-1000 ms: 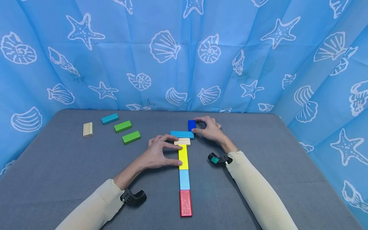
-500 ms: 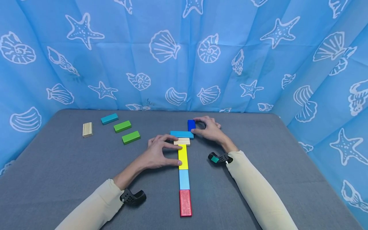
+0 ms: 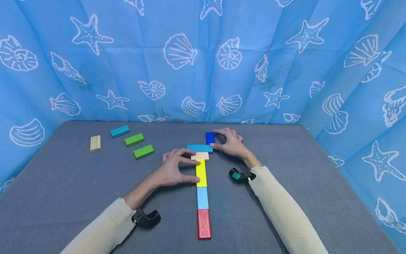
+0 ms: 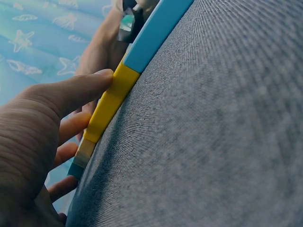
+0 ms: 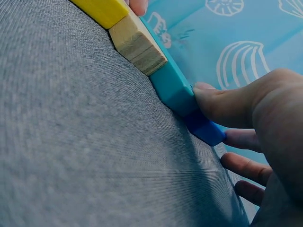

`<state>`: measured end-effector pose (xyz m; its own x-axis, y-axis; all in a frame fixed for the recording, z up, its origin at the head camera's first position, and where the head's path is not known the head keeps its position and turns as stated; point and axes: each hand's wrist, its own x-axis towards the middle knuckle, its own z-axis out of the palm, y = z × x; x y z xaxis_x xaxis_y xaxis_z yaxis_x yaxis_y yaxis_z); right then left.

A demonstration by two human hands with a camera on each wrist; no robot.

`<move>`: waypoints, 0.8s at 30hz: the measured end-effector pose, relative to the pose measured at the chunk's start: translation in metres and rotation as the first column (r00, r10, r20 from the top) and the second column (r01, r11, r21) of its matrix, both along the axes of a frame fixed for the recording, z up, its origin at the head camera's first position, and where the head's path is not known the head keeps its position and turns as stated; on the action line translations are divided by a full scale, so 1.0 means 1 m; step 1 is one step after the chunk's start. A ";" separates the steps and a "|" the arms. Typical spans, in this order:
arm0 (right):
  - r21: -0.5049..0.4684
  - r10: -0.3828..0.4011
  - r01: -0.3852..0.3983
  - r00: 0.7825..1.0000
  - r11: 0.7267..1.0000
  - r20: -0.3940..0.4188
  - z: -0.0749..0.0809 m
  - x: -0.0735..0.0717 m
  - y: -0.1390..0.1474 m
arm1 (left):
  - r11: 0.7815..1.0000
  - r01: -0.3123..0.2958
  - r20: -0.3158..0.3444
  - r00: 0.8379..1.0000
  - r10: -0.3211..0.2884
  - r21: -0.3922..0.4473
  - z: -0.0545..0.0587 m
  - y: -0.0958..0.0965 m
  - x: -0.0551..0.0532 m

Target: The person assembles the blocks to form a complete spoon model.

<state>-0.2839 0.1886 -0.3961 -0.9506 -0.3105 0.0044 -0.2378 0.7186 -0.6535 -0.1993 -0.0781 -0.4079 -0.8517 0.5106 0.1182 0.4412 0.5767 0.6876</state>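
A line of flat wooden blocks runs up the table: red, light blue and yellow lengthwise. A natural wood block and a blue block lie crosswise above them. A dark blue block points away from the blue block's right end. My left hand has its fingers spread along the yellow and natural wood blocks, thumb on the yellow one's side. My right hand pinches the dark blue block lengthwise, thumb at the near end and index finger at the far end.
At the back left lie two green blocks, a teal block and a natural wood block. A blue curtain with shell prints hangs behind the grey table.
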 end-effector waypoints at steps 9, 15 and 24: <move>0.007 0.009 -0.009 1.000 1.000 -0.001 0.002 0.001 0.000 | 1.000 -0.006 0.000 1.000 0.006 -0.012 0.001 0.000 0.000; -0.002 0.003 -0.003 1.000 1.000 0.003 0.002 0.000 0.001 | 1.000 -0.006 -0.007 1.000 0.006 -0.020 0.001 0.000 0.000; -0.042 0.016 -0.018 0.999 0.999 -0.043 -0.001 0.004 0.002 | 1.000 -0.012 0.000 1.000 0.012 -0.027 0.001 0.001 0.001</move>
